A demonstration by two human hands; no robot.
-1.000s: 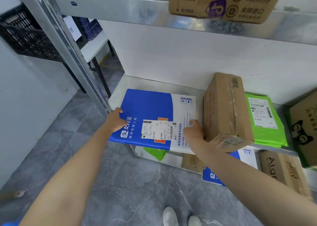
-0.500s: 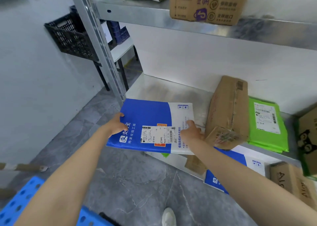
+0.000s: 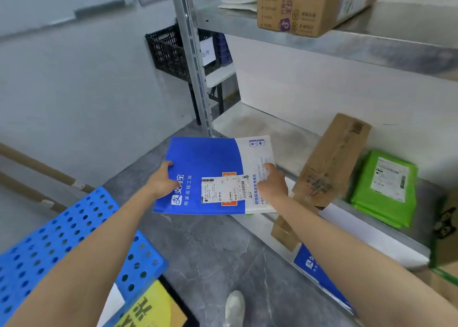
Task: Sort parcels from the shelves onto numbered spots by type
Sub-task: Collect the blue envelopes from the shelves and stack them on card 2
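Observation:
A flat blue and white mailer envelope (image 3: 205, 163) with a shipping label hangs in the air just off the front left corner of the middle metal shelf (image 3: 260, 130). My left hand (image 3: 162, 181) grips its left edge, thumb on top. Its right end is pinched by my right hand (image 3: 271, 184). On the shelf stand a tilted brown cardboard box (image 3: 332, 160) and a green plastic mailer (image 3: 386, 187). Another blue mailer (image 3: 319, 272) shows on the level below.
A blue perforated plastic panel (image 3: 74, 240) lies at lower left over a yellow sign (image 3: 151, 309). The shelf's metal upright (image 3: 192, 54) rises beside the envelope. A large cardboard box (image 3: 309, 4) sits on the upper shelf. A black crate (image 3: 171, 51) stands behind. My white shoe (image 3: 234, 307) is on the grey floor.
Both hands have drawn the blue envelope off the shelf toward me and to the left. The view has swung left, bringing the blue panel and yellow sign into sight.

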